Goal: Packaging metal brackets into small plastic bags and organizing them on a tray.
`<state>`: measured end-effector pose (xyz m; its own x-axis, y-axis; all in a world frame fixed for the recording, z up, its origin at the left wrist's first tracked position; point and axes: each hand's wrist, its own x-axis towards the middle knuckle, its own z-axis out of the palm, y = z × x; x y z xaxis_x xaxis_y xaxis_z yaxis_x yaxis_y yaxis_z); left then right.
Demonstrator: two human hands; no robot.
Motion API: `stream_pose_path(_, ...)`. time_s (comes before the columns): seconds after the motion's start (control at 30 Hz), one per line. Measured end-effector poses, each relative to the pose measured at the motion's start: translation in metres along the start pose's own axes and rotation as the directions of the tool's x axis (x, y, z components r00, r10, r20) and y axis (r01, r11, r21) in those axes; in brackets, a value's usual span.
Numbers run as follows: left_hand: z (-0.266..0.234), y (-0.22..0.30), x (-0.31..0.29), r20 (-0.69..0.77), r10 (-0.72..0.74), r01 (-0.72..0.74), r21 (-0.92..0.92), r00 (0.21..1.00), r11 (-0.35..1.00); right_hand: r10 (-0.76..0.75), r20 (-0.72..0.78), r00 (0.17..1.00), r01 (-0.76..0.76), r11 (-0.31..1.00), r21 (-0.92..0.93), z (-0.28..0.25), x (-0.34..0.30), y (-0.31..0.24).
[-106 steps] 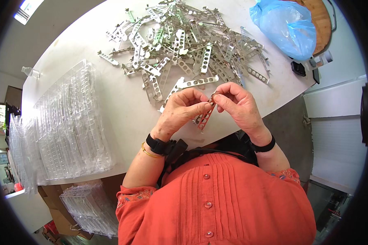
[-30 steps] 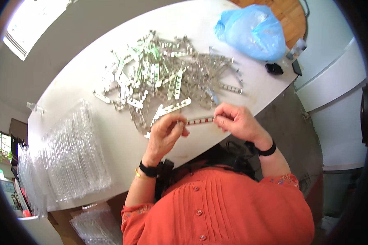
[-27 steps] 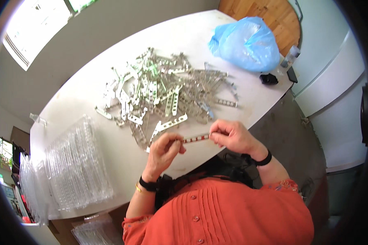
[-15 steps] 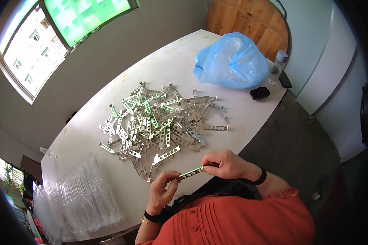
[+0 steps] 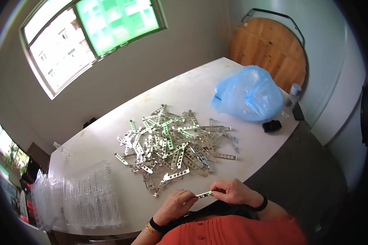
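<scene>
Between my two hands, close to my body at the near table edge, is a narrow metal strip (image 5: 203,195) with a row of round holes. My left hand (image 5: 173,206) pinches its left end, and my right hand (image 5: 234,192) grips its right end between thumb and fingers. The strip tilts slightly up to the right; both its ends are hidden by my fingers. Just beyond my hands lies a loose, tangled heap of similar perforated metal strips (image 5: 176,156), some shining silver, some tinted green by the light.
The white table (image 5: 122,118) carries a stack of clear plastic trays (image 5: 92,198) at near left. A puffed blue plastic bag (image 5: 249,96) stands at far right, beside a clear bottle (image 5: 293,96) and a small black object (image 5: 271,126). A round wooden tabletop (image 5: 270,45) leans against the wall.
The view has tilted up, so table and hands appear lower. My left hand's fingers have closed further over the strip, covering more of its left end. Both hands still hold it.
</scene>
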<state>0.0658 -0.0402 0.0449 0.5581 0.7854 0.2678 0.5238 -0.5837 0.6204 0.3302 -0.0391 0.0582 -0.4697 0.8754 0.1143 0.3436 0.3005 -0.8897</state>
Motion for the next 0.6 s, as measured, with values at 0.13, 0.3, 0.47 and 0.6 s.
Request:
stream_pose_path(0.13, -0.001, 0.005, 0.002, 0.071, -0.043, 0.048, -0.069, 0.997, 0.996, 0.008, 0.004, 1.000, -0.008, 0.999, -0.039, -0.005, 0.002, -0.006)
stream_pose_path(0.3, -0.002, 0.000, -0.003, 0.168, -0.020, 0.025, -0.028, 0.986, 0.999, -0.029, 0.036, 0.999, 0.031, 0.998, -0.055, -0.002, 0.007, -0.009)
stream_pose_path(0.47, -0.004, 0.004, -0.014, 0.257, -0.117, 0.179, -0.234, 0.959, 0.956, -0.014, 0.088, 0.996, 0.021, 0.997, -0.078, 0.000, 0.014, -0.018)
stream_pose_path(0.6, -0.001, 0.003, -0.016, 0.275, -0.117, 0.182, -0.224, 0.954, 0.957, 0.020, 0.121, 0.992, -0.013, 0.998, -0.064, 0.000, 0.018, -0.023)
